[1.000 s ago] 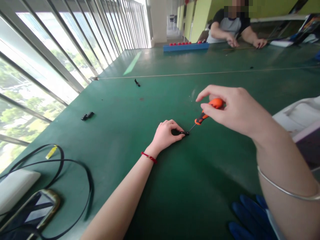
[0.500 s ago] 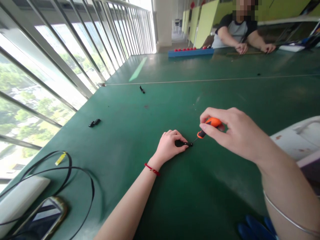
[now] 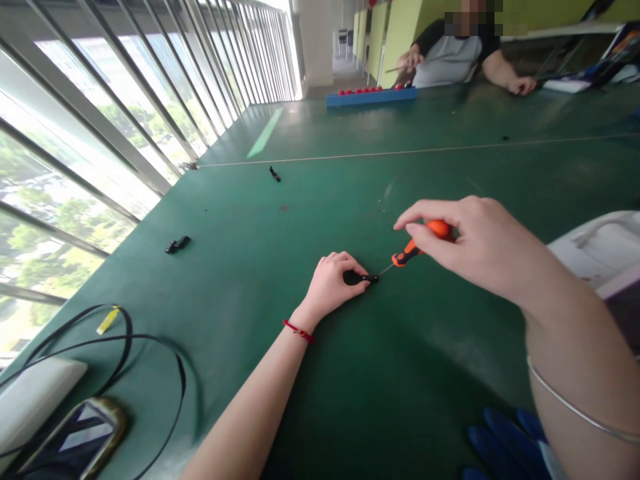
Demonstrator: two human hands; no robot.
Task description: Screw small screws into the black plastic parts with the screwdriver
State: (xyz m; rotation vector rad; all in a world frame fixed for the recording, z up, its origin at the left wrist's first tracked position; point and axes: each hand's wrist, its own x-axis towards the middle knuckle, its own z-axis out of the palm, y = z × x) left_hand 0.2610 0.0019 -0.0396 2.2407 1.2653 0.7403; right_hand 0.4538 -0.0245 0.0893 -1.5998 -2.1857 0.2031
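Observation:
My left hand (image 3: 334, 280) pinches a small black part (image 3: 354, 277) against the green table, with a red cord round the wrist. The part has a narrow end sticking out to the right past my fingers; its exact kind is too small to make out. My right hand (image 3: 460, 233) holds a screwdriver (image 3: 413, 251) with an orange and black handle, tilted, its thin shaft pointing down to the left. The screwdriver's tip meets or nearly meets the part's right end. My right index finger is lifted off the handle, while the thumb stays against it.
Black pieces (image 3: 178, 245) and another one (image 3: 275, 174) lie to the left and farther back. A phone (image 3: 75, 437), a white box (image 3: 43, 393) and a looped black cable (image 3: 183, 373) are at lower left. A blue glove (image 3: 500, 443) lies lower right. Across the table (image 3: 240, 220) sits a person (image 3: 453, 60) behind a blue rack (image 3: 373, 97).
My right index finger has lifted from the screwdriver handle, and more of its shaft shows. The view has shifted slightly. The person opposite has raised one hand holding a thin stick.

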